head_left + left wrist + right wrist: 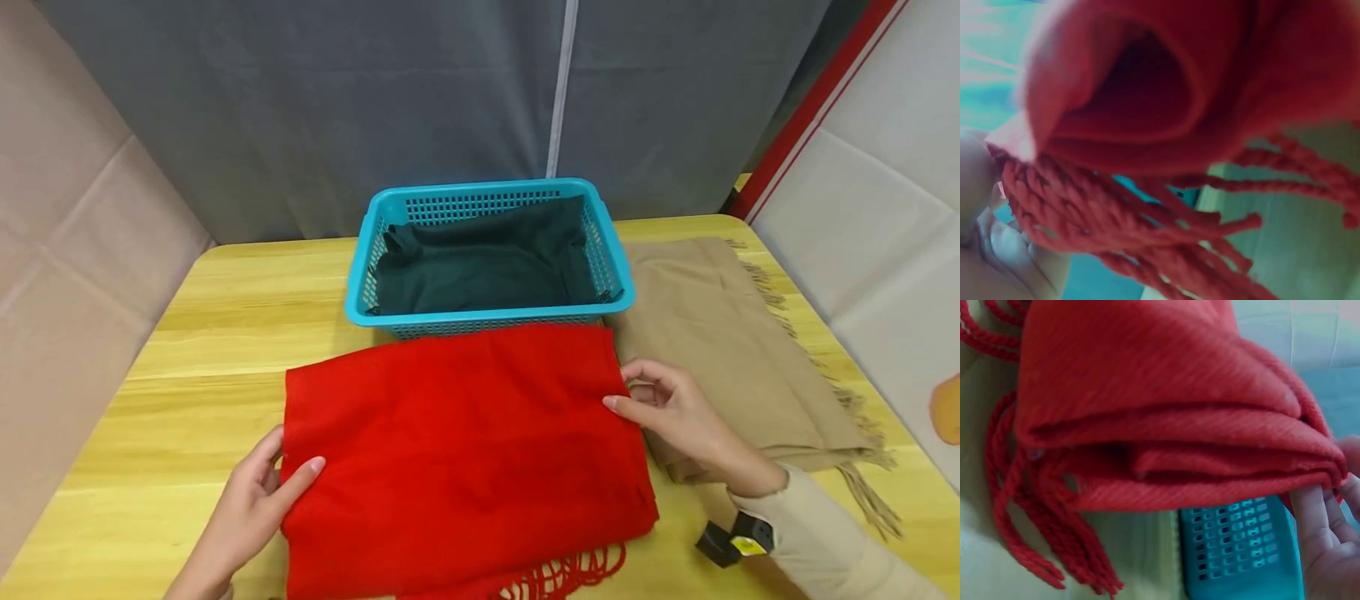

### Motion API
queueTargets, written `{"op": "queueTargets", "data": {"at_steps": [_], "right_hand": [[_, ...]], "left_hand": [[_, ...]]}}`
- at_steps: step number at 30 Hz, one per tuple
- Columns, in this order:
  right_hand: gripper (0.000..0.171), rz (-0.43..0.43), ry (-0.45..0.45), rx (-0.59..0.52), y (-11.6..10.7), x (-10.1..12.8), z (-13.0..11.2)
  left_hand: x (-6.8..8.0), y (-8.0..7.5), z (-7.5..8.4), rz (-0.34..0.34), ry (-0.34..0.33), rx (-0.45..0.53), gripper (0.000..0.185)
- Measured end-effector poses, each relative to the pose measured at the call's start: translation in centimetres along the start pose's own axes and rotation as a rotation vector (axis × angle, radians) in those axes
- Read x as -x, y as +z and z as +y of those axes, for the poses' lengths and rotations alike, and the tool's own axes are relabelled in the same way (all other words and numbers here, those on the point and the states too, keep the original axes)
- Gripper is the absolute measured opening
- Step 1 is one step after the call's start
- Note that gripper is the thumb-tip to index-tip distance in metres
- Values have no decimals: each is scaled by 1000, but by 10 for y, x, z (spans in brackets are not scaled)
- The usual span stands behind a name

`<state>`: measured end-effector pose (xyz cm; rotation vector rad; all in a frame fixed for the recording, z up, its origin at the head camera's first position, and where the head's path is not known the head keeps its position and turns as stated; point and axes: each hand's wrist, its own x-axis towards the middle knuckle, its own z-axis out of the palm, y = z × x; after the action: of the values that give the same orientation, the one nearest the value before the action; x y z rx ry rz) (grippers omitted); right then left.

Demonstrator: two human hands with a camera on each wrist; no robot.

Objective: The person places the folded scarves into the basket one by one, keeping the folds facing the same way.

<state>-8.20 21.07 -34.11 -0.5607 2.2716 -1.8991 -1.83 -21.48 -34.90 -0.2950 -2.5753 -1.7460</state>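
Both hands pinched our folded red scarf (465,450): left hand (255,500) and right hand (675,412) at its sides. It lay on the bench (225,333) before the blue basket (487,312), not yet inside.

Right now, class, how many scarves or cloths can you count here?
3: a red scarf held at both sides on the table, a dark green cloth inside the blue basket, a beige scarf right of it. The basket may hide more.
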Motion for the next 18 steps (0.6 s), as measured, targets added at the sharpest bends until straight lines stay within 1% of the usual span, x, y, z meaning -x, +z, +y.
{"op": "queueTargets", "data": {"at_steps": [2,4,8,11,16,18], "right_hand": [[18,8,-31,15,0,0,-4],[21,15,-75,6,-1,-1,-7],[26,20,-144,-30,-5,-3,-14],[25,20,-148,-39,-10,-4,-19],[21,18,-132,-1,-17,-7,-27],[20,14,-138,17,-19,-8,-30]], "left_hand": [[1,-1,2,0,17,26,36],[0,-3,3,-9,47,69,37],[-3,-6,7,-6,112,81,38],[-6,-9,12,5,145,46,39],[-13,-14,21,-2,202,-37,38],[-17,-16,23,-9,220,-46,37]]}}
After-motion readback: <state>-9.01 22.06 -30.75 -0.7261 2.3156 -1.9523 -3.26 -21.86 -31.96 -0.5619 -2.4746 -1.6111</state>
